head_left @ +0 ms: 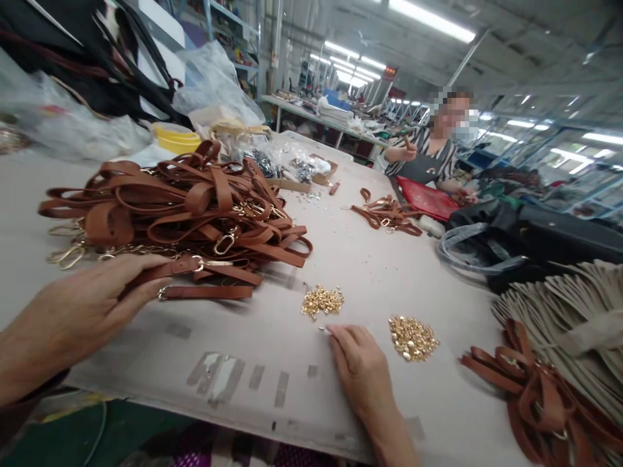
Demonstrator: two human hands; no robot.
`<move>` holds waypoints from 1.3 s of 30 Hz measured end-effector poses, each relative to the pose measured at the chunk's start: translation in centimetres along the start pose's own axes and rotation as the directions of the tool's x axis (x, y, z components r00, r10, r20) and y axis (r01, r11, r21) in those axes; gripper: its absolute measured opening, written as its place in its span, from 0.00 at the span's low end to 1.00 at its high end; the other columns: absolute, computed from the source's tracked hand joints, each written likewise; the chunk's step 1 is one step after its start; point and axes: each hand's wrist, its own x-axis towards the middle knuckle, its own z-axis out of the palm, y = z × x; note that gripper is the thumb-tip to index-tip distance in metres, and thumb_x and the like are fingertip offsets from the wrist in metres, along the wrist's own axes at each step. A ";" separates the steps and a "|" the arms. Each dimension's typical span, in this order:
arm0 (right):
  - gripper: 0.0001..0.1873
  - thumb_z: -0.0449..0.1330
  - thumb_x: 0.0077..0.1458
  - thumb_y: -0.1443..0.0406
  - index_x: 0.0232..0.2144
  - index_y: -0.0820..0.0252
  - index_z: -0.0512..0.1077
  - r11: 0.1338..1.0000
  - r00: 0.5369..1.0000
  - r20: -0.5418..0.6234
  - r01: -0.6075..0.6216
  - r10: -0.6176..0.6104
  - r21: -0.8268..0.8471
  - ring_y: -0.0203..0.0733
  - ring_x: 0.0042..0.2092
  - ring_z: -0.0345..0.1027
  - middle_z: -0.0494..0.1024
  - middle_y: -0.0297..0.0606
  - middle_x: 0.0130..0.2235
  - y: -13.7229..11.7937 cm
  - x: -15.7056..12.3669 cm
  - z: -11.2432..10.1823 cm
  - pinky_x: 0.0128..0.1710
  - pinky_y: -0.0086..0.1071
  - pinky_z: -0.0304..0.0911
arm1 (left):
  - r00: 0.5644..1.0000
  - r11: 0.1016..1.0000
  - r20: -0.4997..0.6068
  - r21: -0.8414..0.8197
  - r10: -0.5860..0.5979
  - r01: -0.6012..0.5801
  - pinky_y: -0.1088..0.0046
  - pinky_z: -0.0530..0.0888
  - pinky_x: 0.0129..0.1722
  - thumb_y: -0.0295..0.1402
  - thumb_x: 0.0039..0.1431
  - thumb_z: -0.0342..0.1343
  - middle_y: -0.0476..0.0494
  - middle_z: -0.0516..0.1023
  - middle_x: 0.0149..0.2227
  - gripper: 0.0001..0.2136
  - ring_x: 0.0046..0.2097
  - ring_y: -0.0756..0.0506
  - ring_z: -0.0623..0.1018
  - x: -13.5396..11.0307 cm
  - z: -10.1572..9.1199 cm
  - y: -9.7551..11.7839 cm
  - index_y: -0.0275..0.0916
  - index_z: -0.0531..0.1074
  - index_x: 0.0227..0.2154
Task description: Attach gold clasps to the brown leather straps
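Note:
My left hand is closed on a brown leather strap, which has a gold ring and clasp. The strap's other end, with a small buckle, juts out below my thumb. Just behind lies a tangled pile of brown straps with gold clips. My right hand rests on the table, fingers pressed together. A tiny metal piece shows at its fingertips; whether it is gripped is unclear. Small gold hardware pieces form a heap just beyond these fingers, and a second heap of gold studs lies to their right.
Brown straps and a bundle of beige strips lie at the right, near black bags. Across the table, a person stands near a red item. A yellow container stands at the back left.

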 end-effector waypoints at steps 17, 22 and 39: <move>0.11 0.53 0.59 0.74 0.37 0.56 0.73 0.993 0.982 0.165 -0.073 0.088 -0.096 0.43 0.37 0.70 0.76 0.40 0.35 -1.4 2.6 1.3 0.34 0.32 0.64 | 0.761 -0.130 0.505 -0.793 0.408 0.595 0.79 0.67 0.31 0.30 0.46 0.64 0.44 0.81 0.37 0.22 0.32 0.51 0.73 5.0 1.8 19.1 0.35 0.74 0.47; 0.17 0.46 0.61 0.72 0.42 0.60 0.73 0.979 0.987 0.029 -0.161 0.159 0.121 0.44 0.38 0.72 0.79 0.44 0.38 -0.7 1.7 0.8 0.35 0.33 0.65 | 0.716 -0.212 0.473 -0.739 0.514 0.640 0.81 0.64 0.25 0.28 0.42 0.65 0.46 0.78 0.30 0.21 0.28 0.53 0.73 5.9 5.4 22.0 0.31 0.75 0.43; 0.10 0.65 0.51 0.58 0.31 0.59 0.76 0.407 0.725 0.053 -0.443 0.687 0.799 0.35 0.27 0.67 0.74 0.30 0.24 -0.5 -0.1 -1.5 0.29 0.30 0.65 | 0.692 0.101 0.400 -0.897 0.602 0.430 0.79 0.65 0.24 0.29 0.51 0.52 0.45 0.77 0.33 0.14 0.33 0.49 0.72 4.3 8.4 22.2 0.34 0.73 0.41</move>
